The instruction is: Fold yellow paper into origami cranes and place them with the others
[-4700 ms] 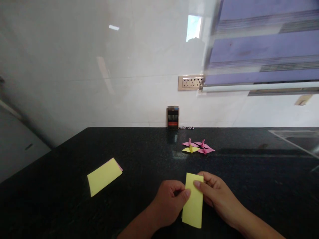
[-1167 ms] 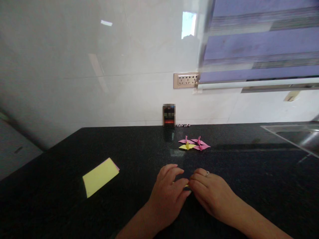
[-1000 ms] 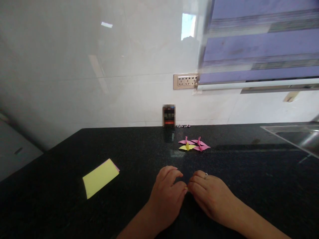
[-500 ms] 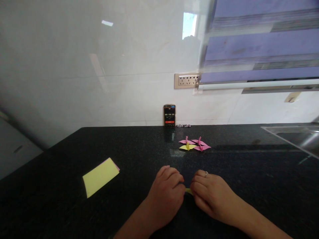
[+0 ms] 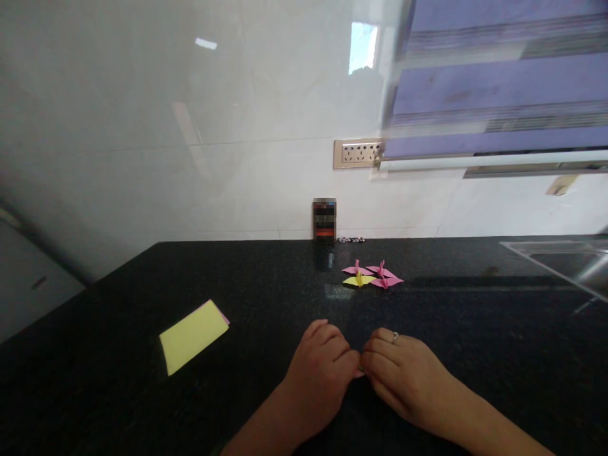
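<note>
since the earliest frame, the yellow paper (image 5: 361, 368), then a broad rectangle held in plain view, has passed almost wholly beneath the fingers; only a sliver shows. the left hand (image 5: 320, 367) and the right hand (image 5: 411, 380) have drawn together, knuckles upward, over the near middle of the dark surface (image 5: 266, 278). the sheets and folded figures lie as they did.

grip: narrow on both sides, fingers curled in, the paper pinched where the hands meet; its present folds are hidden and cannot be told.

done: four folded paper birds, grouped closely toward the far side, comprising one yellow bird (image 5: 360, 280) at the near left and three pink birds (image 5: 385, 282) to its far side and right. under way: the piece in the hands, judged to be partly folded, though its stage is uncertain. left: the stack of sheets (image 5: 194, 337) on the left, well apart from the hands, yellow uppermost with a pink edge protruding at the right, not yet shaped into any figure; the number of sheets cannot be counted.
</note>
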Tool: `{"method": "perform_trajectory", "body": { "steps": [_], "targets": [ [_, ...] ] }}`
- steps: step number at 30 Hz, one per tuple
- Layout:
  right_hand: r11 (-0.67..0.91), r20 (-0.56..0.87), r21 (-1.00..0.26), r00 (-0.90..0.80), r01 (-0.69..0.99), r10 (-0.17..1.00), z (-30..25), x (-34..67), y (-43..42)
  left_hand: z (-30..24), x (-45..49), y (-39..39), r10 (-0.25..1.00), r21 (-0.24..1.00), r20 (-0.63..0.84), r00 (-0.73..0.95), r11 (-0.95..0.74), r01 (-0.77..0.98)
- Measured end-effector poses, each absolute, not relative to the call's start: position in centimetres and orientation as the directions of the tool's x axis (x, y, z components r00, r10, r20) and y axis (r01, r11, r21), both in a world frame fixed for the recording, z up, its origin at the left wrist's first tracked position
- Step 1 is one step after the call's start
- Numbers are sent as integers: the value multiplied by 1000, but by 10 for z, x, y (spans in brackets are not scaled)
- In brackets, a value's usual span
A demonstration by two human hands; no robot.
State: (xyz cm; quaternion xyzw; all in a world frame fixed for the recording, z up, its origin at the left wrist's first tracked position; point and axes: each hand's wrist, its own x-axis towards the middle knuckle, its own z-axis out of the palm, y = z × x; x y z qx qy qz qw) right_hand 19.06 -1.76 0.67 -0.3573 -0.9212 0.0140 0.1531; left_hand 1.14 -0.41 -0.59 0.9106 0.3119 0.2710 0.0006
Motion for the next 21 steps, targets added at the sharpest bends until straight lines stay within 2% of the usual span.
{"method": "perform_trajectory", "body": {
  "steps": [4,9,13,17,19,21],
  "targets": [
    [764,308,-164,-703,625,641,8,190,-19,-11,11,-1,558,193,522,646,-814,548],
    [747,374,-146,-663,649,649,6,200,-12,-4,6,2,613,228,530,587,-769,597],
    [698,421,-135,-597,703,682,8,218,-3,-2,0,5,684,261,523,509,-697,668],
    [640,556,-203,-450,741,698,13,223,-1,-3,1,5,706,274,496,506,-680,680],
    [657,513,-230,-484,718,709,13,214,-6,-4,6,2,660,262,516,546,-728,633],
    [700,401,-258,-586,666,705,11,203,-12,-5,10,-1,621,258,523,585,-769,586]
  ]
}}
